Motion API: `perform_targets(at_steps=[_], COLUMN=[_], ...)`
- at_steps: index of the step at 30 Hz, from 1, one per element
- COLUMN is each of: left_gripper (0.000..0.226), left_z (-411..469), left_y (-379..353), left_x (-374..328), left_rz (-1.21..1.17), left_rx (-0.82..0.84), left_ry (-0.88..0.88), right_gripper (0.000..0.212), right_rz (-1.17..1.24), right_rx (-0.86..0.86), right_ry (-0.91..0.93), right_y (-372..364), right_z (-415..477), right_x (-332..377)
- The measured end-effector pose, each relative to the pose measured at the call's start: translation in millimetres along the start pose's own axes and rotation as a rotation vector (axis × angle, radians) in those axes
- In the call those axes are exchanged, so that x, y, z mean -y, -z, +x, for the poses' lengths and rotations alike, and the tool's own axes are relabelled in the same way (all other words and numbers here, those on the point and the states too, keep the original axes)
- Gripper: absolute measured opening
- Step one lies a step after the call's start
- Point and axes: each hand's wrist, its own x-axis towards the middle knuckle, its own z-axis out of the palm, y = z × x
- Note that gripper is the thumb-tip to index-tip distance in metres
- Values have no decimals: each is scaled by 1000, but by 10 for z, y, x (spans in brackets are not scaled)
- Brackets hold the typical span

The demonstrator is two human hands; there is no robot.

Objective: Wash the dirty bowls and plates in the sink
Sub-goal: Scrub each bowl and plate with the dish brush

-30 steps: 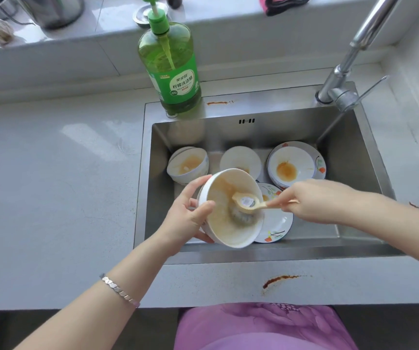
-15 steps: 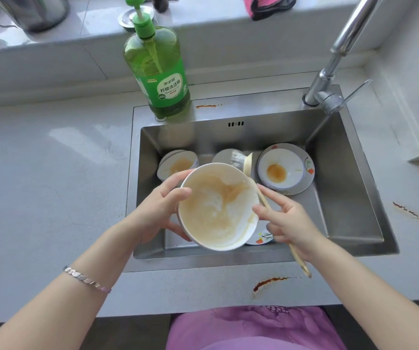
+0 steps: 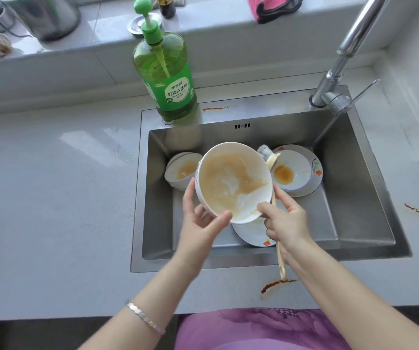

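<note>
Cupping the smeared white bowl (image 3: 233, 180) from below, my left hand (image 3: 200, 223) hooks its thumb over the near rim and curls its fingers against the outer wall, tilting the bowl above the sink (image 3: 349, 188). Behind my left hand, stacked dirty bowls (image 3: 181, 170) sit on the sink floor. My right hand (image 3: 288, 223) presses its thumb on the held bowl's rim while its fingers wrap the brush (image 3: 279, 253) handle. A flowered plate (image 3: 251, 238) lies beneath; stained plates (image 3: 296, 170) rest farther right.
</note>
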Motion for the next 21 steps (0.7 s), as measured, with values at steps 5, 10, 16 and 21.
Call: perform_targets(at_steps=[5, 10, 16, 21], left_gripper=[74, 61, 50, 44], left_z=[17, 124, 160, 148], left_y=[-168, 50, 272, 214], left_x=[-21, -259, -375, -342], left_rz=[-173, -153, 181, 203], left_rx=[-166, -224, -41, -9], left_ry=[-115, -122, -194, -150], right_gripper=[59, 33, 35, 29], right_rz=[51, -191, -1125, -867], right_rx=[106, 150, 484, 707], right_ry=[11, 236, 430, 15], right_y=[-72, 255, 386, 203], right_z=[-128, -132, -194, -181], right_x=[-4, 338, 571, 526])
